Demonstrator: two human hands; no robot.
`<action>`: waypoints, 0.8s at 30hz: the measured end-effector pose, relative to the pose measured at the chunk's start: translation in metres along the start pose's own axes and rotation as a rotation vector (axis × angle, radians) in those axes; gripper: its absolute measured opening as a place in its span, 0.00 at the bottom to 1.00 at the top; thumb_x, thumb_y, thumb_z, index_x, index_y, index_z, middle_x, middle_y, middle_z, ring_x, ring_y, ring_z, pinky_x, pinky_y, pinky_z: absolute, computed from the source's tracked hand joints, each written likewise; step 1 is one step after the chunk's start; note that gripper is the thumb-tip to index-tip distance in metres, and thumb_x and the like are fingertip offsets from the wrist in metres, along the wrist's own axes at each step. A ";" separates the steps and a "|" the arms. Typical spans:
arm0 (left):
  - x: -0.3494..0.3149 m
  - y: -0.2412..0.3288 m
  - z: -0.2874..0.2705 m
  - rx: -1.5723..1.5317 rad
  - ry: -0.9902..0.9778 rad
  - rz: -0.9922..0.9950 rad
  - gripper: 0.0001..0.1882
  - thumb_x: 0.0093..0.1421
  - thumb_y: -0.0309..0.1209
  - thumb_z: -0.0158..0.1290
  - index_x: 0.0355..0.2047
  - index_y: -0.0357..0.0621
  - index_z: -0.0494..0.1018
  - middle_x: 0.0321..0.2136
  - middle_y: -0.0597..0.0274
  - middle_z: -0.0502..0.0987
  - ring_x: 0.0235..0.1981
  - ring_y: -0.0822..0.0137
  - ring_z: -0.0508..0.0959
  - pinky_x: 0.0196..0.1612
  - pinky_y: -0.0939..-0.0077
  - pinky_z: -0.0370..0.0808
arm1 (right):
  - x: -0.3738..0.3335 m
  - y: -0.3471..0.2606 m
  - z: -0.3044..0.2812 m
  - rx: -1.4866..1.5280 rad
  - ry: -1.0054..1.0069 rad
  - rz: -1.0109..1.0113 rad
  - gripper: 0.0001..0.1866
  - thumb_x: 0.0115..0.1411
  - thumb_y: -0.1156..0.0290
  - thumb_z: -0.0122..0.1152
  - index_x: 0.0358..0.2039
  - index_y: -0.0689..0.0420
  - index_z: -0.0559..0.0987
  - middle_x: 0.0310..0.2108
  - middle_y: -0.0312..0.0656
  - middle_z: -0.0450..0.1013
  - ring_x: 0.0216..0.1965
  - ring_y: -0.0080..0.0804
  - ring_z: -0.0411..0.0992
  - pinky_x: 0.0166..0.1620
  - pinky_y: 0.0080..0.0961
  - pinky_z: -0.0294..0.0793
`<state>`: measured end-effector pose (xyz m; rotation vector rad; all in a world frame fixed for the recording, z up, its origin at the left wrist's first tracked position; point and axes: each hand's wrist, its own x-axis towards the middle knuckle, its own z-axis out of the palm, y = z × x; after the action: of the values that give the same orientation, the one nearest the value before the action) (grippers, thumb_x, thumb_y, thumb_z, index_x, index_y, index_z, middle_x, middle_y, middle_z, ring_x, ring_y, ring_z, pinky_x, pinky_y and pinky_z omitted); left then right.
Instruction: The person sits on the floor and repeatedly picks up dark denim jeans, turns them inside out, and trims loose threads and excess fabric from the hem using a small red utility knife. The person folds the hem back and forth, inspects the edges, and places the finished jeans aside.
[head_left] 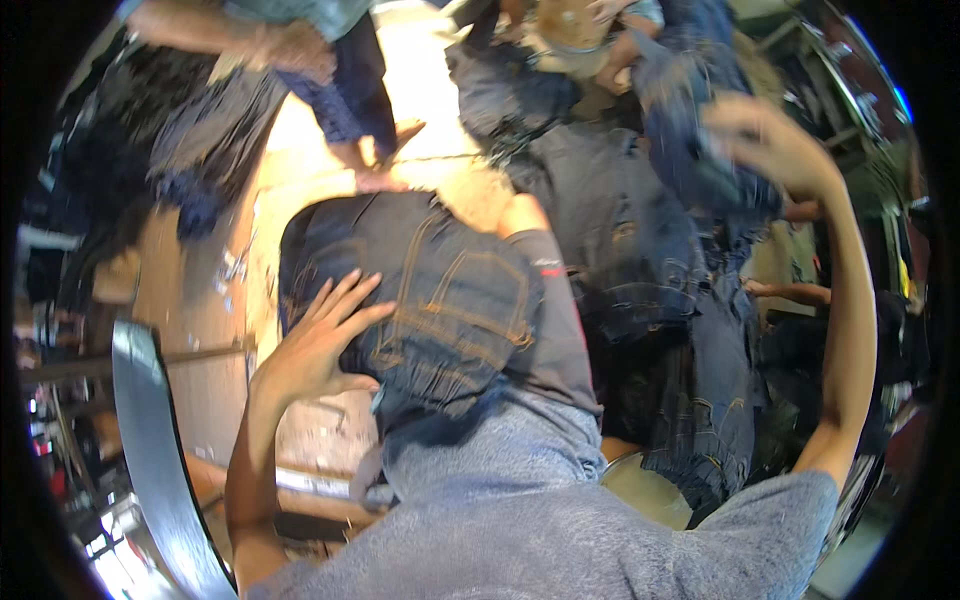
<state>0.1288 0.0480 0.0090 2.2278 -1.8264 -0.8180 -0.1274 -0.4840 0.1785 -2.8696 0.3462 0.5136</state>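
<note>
A pair of dark blue jeans point(455, 290) with orange stitching lies bunched over my lap, its back pockets facing up. My left hand point(330, 340) rests on the near left part of these jeans, fingers spread and thumb apart. At the upper right, my right hand point(765, 145) is raised, its fingers stretched and slightly bent, blurred by motion. Just beside and below it is a blurred piece of blue denim point(690, 140); I cannot tell whether the fingers touch it. No cloth shows clearly gripped in either hand.
Dark jeans point(640, 230) are heaped along my right side, with more denim point(510, 95) beyond. A person in dark trousers point(350, 85) stands barefoot ahead on the left. Another person's hand point(605, 10) shows at the top. A curved black piece point(160, 450) stands at my left.
</note>
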 end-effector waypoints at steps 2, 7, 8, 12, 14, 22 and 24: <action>-0.005 0.011 0.008 0.052 -0.008 -0.013 0.59 0.44 0.47 0.81 0.77 0.62 0.66 0.82 0.56 0.55 0.83 0.44 0.50 0.85 0.41 0.48 | -0.003 -0.017 0.069 -0.014 -0.236 -0.103 0.36 0.63 0.61 0.79 0.70 0.54 0.79 0.66 0.52 0.79 0.65 0.49 0.77 0.68 0.47 0.77; -0.004 0.015 0.018 0.103 0.077 0.045 0.46 0.51 0.39 0.77 0.72 0.59 0.73 0.80 0.62 0.62 0.83 0.48 0.52 0.85 0.44 0.51 | 0.012 -0.082 0.171 0.273 -0.083 -0.182 0.29 0.68 0.57 0.73 0.66 0.54 0.81 0.50 0.54 0.84 0.52 0.54 0.82 0.56 0.45 0.81; -0.004 0.012 0.017 0.097 0.073 0.052 0.40 0.54 0.38 0.75 0.67 0.57 0.76 0.78 0.62 0.66 0.83 0.48 0.54 0.85 0.43 0.52 | 0.019 -0.098 0.181 0.396 -0.046 -0.188 0.28 0.68 0.59 0.73 0.66 0.54 0.81 0.48 0.53 0.84 0.50 0.52 0.83 0.54 0.44 0.81; 0.001 -0.001 0.003 -0.180 0.317 0.004 0.13 0.75 0.39 0.59 0.45 0.42 0.84 0.47 0.57 0.86 0.56 0.58 0.81 0.62 0.60 0.75 | 0.034 -0.146 0.188 0.417 -0.009 -0.303 0.22 0.71 0.60 0.70 0.60 0.57 0.84 0.44 0.53 0.85 0.45 0.51 0.84 0.49 0.42 0.81; 0.007 -0.005 -0.009 -0.435 0.422 -0.281 0.14 0.78 0.38 0.57 0.44 0.39 0.82 0.35 0.64 0.84 0.39 0.66 0.82 0.47 0.70 0.77 | 0.048 -0.157 0.181 0.558 0.081 -0.258 0.20 0.74 0.60 0.68 0.60 0.57 0.84 0.42 0.48 0.86 0.42 0.41 0.85 0.47 0.37 0.82; 0.101 0.012 -0.095 -0.656 0.906 -0.035 0.20 0.80 0.40 0.55 0.40 0.35 0.82 0.21 0.77 0.68 0.25 0.83 0.64 0.28 0.77 0.63 | 0.095 -0.187 0.133 1.223 0.090 0.129 0.24 0.79 0.44 0.60 0.46 0.56 0.82 0.32 0.28 0.73 0.32 0.17 0.74 0.35 0.23 0.82; 0.123 0.032 -0.110 -0.643 0.970 0.032 0.19 0.80 0.40 0.55 0.39 0.35 0.82 0.21 0.78 0.69 0.24 0.82 0.64 0.28 0.76 0.63 | 0.098 -0.204 0.136 1.300 0.018 0.156 0.25 0.77 0.45 0.64 0.52 0.57 0.78 0.37 0.30 0.74 0.38 0.20 0.75 0.38 0.25 0.83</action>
<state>0.1693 -0.1001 0.0769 1.6740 -0.9462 -0.1669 -0.0273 -0.2764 0.0503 -1.5912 0.6114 0.1506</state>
